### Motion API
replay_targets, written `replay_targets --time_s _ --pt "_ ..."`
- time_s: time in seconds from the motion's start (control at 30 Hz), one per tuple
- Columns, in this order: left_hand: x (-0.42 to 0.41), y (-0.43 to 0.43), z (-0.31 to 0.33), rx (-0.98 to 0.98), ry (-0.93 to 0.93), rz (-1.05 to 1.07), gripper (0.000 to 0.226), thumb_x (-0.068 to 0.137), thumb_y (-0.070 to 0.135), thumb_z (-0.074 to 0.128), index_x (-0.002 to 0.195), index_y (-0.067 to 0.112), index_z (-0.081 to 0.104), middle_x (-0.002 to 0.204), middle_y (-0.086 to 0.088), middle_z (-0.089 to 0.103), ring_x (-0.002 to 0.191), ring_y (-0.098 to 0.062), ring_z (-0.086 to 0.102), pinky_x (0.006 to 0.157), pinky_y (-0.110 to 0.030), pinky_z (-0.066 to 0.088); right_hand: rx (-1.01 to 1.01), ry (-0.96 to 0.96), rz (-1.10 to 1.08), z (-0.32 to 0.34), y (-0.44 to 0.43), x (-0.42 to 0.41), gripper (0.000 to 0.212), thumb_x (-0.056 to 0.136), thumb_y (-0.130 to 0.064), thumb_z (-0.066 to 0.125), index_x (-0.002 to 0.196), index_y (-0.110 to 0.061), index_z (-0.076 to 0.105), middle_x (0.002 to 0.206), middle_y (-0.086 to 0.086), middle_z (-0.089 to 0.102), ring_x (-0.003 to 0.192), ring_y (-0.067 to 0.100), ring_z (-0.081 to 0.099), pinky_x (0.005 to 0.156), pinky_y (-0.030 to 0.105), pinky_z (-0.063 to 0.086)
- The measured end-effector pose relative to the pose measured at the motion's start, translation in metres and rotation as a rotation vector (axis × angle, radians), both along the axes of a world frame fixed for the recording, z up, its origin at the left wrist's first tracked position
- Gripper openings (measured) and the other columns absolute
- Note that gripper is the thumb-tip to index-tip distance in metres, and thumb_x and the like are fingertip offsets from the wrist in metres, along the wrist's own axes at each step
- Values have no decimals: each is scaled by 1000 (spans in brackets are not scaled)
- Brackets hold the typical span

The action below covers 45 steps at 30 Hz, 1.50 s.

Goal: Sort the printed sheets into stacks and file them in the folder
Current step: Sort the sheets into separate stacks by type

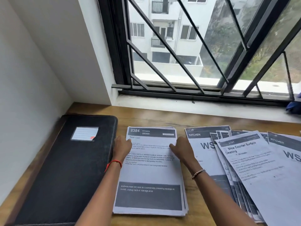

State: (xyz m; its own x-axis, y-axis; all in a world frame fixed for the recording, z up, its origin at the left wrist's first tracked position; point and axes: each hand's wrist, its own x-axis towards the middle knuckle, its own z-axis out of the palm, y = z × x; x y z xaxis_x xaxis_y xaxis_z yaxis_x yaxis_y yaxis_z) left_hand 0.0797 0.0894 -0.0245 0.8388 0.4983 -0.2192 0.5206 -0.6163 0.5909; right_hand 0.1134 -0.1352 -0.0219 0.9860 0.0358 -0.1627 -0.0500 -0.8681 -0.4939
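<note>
A squared stack of printed sheets (pixel 151 175) lies in the middle of the wooden desk, its top page headed "2384 KITCHEN". My left hand (pixel 122 148) presses against the stack's upper left edge and my right hand (pixel 180 149) against its upper right edge, fingers on the paper. A closed black folder (pixel 65 168) with a white label lies flat to the left, touching the wall. To the right, several loose sheets (pixel 254 168) are fanned out and overlapping, one headed "Shoe Counter Surface Cleaning".
The desk (pixel 146 118) runs under a barred window (pixel 195 46) with a white sill. A white wall closes off the left side. Something blue (pixel 293 106) sits on the sill at the far right.
</note>
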Motion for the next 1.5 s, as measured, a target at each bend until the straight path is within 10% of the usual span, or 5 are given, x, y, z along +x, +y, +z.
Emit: replay_targets --time_s 0.23,0.4,0.77,0.87,1.5 --pt "6 8 -21 -49 -35 17 23 79 3 48 57 0 44 86 -21 63 72 -35 56 56 -32 41 28 -29 -16 -4 4 -1 26 88 -16 52 91 9 58 104 22 57 102 33 50 85 33 35" --pt "3 5 -13 -57 -82 52 22 80 1 52 58 4 46 66 -17 53 57 -20 38 48 -26 25 127 -63 -43 -9 1 3 41 82 -11 55 50 -14 29 71 12 40 71 22 38 63 29 23" --pt "38 -45 1 79 -129 -526 52 95 26 49 141 9 33 145 -6 32 135 -23 26 110 -38 24 152 28 -93 0 8 10 29 78 -10 58 59 -10 37 81 17 48 80 26 46 68 34 31" --pt "55 -61 -3 120 -35 -679 53 97 33 43 143 12 28 150 -5 27 139 -22 21 114 -42 20 125 51 -71 -3 7 10 19 80 -12 57 85 7 58 100 24 58 98 34 52 83 37 37" --pt "83 -84 -8 244 -2 -777 45 94 40 46 132 17 42 137 -3 35 127 -24 28 105 -42 19 204 -6 -11 -10 4 17 9 81 -5 56 75 -7 50 86 12 44 94 31 49 75 29 30"
